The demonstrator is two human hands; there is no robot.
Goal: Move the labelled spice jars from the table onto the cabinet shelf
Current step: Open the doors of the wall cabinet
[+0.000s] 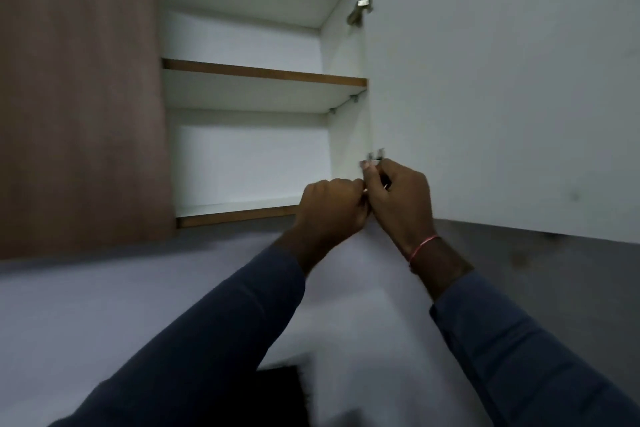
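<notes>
Looking up into the open wall cabinet (249, 135), I see both hands raised at its lower right corner, close against each other. No spice jar shows plainly anywhere in this view, so I cannot give a jar's long axis or say which way it points. A small pale bit peeks out above my right hand's fingertips (367, 166), too blurred to identify.

My left hand (330, 206) is curled into a loose fist, knuckles toward the cabinet, just above the front edge of the bottom shelf (239, 215) near its right end. My right hand (398, 198) touches it on the right side, fingers bent and bunched, and I cannot tell what, if anything, either hand pinches. A thin pink thread band (423, 247) circles the right wrist, and dark blue sleeves (214, 340) cover both forearms.

The middle shelf (263, 74) runs across the cabinet well above the hands, with a wood-coloured front strip like the bottom one. On the right, the open white door (502, 80) stands edge-on beside the right hand, its lower hinge (375, 156) just above the fingers and its upper hinge (363, 7) near the top. A brown wood-grain panel (79, 90) closes off the left side. Pale wall (121, 305) fills the space under the cabinet.
</notes>
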